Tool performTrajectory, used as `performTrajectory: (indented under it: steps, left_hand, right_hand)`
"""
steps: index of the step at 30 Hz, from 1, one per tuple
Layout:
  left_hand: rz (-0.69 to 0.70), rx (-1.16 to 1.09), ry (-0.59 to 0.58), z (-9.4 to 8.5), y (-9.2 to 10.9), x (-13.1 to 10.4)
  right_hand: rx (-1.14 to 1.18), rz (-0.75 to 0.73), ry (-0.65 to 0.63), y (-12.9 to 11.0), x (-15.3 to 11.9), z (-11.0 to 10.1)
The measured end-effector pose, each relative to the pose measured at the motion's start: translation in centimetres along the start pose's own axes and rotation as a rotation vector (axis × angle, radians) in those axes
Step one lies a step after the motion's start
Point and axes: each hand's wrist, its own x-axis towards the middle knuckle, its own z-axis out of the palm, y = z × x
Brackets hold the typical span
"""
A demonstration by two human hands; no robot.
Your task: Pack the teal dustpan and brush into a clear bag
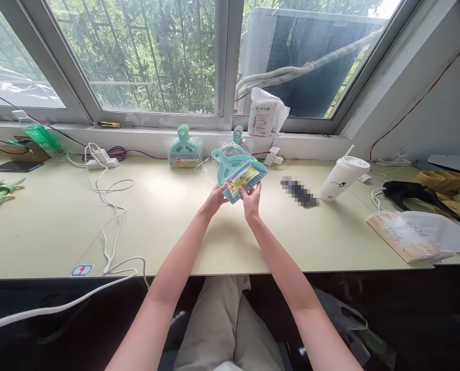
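Observation:
Between my two hands is a small teal dustpan and brush set (237,179), raised above the tabletop and tilted, its round handle loop pointing up to the left. A yellow printed label and grey-blue bristles show on its front, with clear plastic wrap about it. My left hand (215,200) grips its lower left corner. On the lower right edge, my right hand (251,201) is closed with the thumb on the front. Another wrapped dustpan set (184,149) stands against the wall on the left. Directly behind the held one, a further set (238,136) is partly hidden.
Right of my hands lie a blurred dark object (300,192) and a white lidded cup (343,178) with a straw. A tissue pack (407,234) is near the right front edge. White cables (112,211) trail across the left. A white package (266,113) sits on the sill.

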Motion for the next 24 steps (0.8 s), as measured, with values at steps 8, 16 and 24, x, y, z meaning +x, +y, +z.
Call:
performTrajectory:
  steps: [8,16,24]
  left_hand:
    - [0.289,0.454,0.81,-1.3,0.3,0.5]
    - [0.586,1.519,0.438,-1.5,1.9,-0.2]
    - [0.226,1.893,0.306,1.6,0.8,-1.2]
  right_hand:
    - [-0.018,0.06,-0.015,0.6,1.2,-1.2]
    - [-0.058,0.068,-0.126,2.5,1.2,-0.9]
    - [-0.063,0.074,-0.143,3.8,0.9,-0.7]
